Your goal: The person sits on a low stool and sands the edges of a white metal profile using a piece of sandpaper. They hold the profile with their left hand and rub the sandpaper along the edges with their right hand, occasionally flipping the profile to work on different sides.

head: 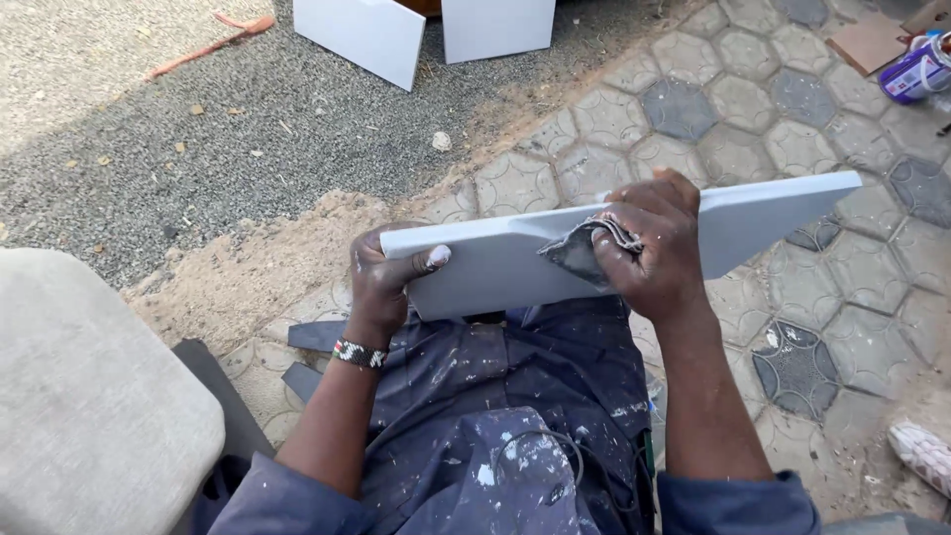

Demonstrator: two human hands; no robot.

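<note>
The person sits with a pale grey board [515,263] lying across the lap, its long edge running from about nine o'clock to two o'clock in the view. The left hand [381,282] is clamped on the board's near left end, thumb on top and fingers curled underneath, so it steadies the piece. The right hand [649,248] is closed around a folded scrap of sandpaper [584,248], pressing it flat against the top face close to the far edge. The board's middle lies between the two hands, and its longer free end juts out past the right hand toward two o'clock with nothing under it. To rub this face well, it seems wise to keep the paper flat, use even pressure along the length, and hold the left end firm so the overhanging part does not rock. At twelve o'clock two white panels [426,30] lean at the edge of the gravel [248,119], and a can [916,69] stands at two o'clock on the paving stones [792,139]. A beaded bracelet [359,354] circles the left wrist.
</note>
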